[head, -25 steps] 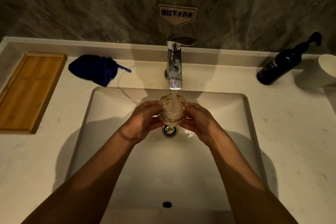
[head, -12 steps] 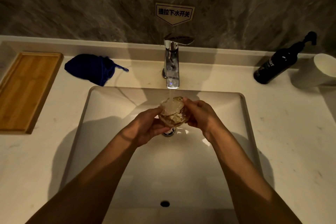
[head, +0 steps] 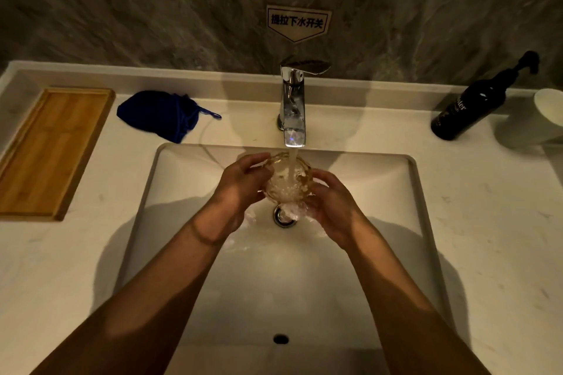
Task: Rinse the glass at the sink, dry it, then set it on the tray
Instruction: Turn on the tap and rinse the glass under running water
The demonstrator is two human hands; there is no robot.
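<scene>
A clear patterned glass (head: pixel 286 179) is held over the white sink (head: pixel 380 179), under water running from the chrome faucet (head: pixel 293 106). My left hand (head: pixel 240 183) grips its left side with fingers over the rim. Against the glass's right side, lower down, my right hand (head: pixel 330 204) cups it. Water spills from the glass toward the drain (head: pixel 281 218). A dark blue cloth (head: pixel 161 114) lies on the counter left of the faucet. The wooden tray (head: pixel 45 149) sits at the far left of the counter with nothing on it.
A black pump bottle (head: pixel 475 103) leans at the back right of the counter, beside a white cup (head: pixel 551 113) at the frame's right edge. A sign (head: pixel 298 22) hangs on the dark stone wall above the faucet. The overflow hole (head: pixel 280 339) is in the near sink wall.
The glass has turned in my hands under the stream. My left hand rose to the rim and my right hand dropped lower on the glass's right side.
</scene>
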